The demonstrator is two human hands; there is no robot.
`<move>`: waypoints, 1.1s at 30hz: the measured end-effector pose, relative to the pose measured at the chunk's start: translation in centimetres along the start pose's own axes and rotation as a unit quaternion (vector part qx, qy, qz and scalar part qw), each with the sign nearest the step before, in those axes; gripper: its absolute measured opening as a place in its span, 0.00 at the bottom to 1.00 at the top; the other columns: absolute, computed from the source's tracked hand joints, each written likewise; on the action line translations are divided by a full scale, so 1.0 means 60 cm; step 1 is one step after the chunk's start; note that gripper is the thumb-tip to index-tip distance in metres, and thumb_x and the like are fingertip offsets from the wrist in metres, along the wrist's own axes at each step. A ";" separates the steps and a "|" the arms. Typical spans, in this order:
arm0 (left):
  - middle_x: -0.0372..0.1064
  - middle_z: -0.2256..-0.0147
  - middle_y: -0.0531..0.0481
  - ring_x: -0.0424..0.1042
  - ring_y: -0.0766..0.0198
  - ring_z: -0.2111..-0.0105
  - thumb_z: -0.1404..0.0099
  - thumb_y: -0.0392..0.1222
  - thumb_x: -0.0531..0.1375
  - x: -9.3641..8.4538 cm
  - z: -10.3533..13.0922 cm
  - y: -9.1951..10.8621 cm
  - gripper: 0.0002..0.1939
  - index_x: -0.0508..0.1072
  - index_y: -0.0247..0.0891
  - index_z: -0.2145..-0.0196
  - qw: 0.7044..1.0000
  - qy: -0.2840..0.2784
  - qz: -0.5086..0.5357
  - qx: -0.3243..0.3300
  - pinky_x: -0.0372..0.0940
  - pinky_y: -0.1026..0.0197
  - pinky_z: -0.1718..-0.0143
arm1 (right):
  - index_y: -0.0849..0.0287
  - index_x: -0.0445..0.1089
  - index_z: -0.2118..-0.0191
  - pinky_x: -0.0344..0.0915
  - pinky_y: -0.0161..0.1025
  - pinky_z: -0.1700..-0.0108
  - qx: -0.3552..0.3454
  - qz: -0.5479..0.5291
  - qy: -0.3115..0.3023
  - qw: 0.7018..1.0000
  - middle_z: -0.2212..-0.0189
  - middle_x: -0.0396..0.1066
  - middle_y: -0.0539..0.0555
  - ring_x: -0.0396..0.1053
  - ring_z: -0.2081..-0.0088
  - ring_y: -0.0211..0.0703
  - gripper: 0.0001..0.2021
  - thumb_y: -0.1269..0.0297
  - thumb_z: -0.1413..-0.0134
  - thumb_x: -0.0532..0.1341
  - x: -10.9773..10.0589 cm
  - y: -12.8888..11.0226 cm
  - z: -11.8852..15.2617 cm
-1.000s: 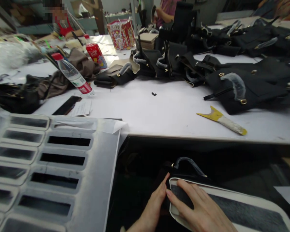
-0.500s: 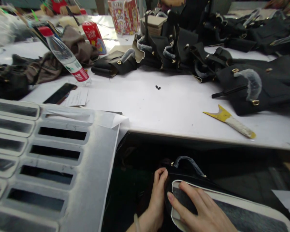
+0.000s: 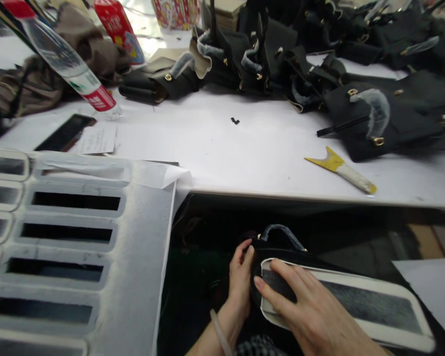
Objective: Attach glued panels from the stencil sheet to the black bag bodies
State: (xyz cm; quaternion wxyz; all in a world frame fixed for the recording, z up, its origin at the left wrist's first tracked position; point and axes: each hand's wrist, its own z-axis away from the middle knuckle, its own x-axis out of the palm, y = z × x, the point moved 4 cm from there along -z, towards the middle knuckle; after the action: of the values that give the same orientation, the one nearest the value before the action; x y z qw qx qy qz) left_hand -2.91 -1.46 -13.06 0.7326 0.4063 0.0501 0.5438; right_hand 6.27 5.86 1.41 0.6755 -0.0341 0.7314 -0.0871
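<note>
A black handbag (image 3: 261, 251) with a plastic-wrapped handle (image 3: 285, 231) is held below the table's front edge. Along its side facing me lies a long panel (image 3: 371, 304) with a pale rim, rounded corners and a dark grey middle. My left hand (image 3: 241, 272) is closed round the bag's left end, its fingertips near the top edge. My right hand (image 3: 304, 301) grips the panel's left end, fingers at the far rim and thumb on the dark middle. The bag's underside and part of the panel under my right hand are hidden.
On the left stands a grey board (image 3: 141, 237) with slots and several pale-rimmed panels. The white table (image 3: 207, 153) holds a yellow forked tool (image 3: 337, 168), a phone (image 3: 65, 132), a bottle (image 3: 66, 64), a red can (image 3: 118, 29) and several black bags (image 3: 393, 113). White paper (image 3: 430, 287) lies at right.
The view has shifted, so the table things sit higher and further left. Both hands keep their hold on the bag and panel, and more of the panel's right end shows.
</note>
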 end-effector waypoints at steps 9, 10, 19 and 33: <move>0.65 0.39 0.50 0.59 0.53 0.36 0.29 0.53 0.52 -0.002 0.087 0.056 0.21 0.71 0.47 0.43 0.986 -0.132 -0.064 0.085 0.50 0.52 0.33 | 0.53 0.66 0.39 0.74 0.54 0.50 0.050 -0.014 0.010 0.999 0.40 0.65 0.63 0.68 0.44 0.57 0.36 0.81 0.56 0.53 0.008 -0.013 0.012; 0.65 0.38 0.50 0.59 0.53 0.36 0.29 0.52 0.53 -0.002 0.090 0.050 0.22 0.70 0.47 0.42 0.987 -0.125 -0.051 0.084 0.50 0.51 0.33 | 0.53 0.66 0.39 0.74 0.54 0.50 0.053 -0.020 0.017 0.998 0.40 0.65 0.62 0.68 0.44 0.56 0.36 0.81 0.56 0.53 0.007 -0.014 0.012; 0.65 0.39 0.48 0.61 0.51 0.37 0.30 0.53 0.54 -0.007 0.092 0.049 0.23 0.71 0.44 0.42 0.976 -0.100 -0.144 0.127 0.52 0.50 0.34 | 0.58 0.69 0.42 0.72 0.47 0.46 0.078 -0.099 0.085 0.988 0.44 0.70 0.60 0.69 0.45 0.48 0.26 0.78 0.46 0.52 -0.006 -0.001 0.019; 0.65 0.39 0.48 0.62 0.53 0.38 0.30 0.56 0.51 0.010 0.105 0.091 0.26 0.66 0.45 0.39 0.926 -0.053 -0.346 0.142 0.56 0.52 0.35 | 0.66 0.73 0.55 0.72 0.40 0.62 0.156 -0.127 0.296 0.934 0.59 0.77 0.58 0.70 0.63 0.44 0.14 0.73 0.36 0.51 0.025 -0.006 0.005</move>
State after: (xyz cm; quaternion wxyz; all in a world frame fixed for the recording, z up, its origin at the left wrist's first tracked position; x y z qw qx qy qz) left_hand -3.55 -3.96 -5.13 0.8112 0.4920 0.2253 0.2216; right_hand 6.43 5.25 -0.02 0.4085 0.0066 0.8650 -0.2914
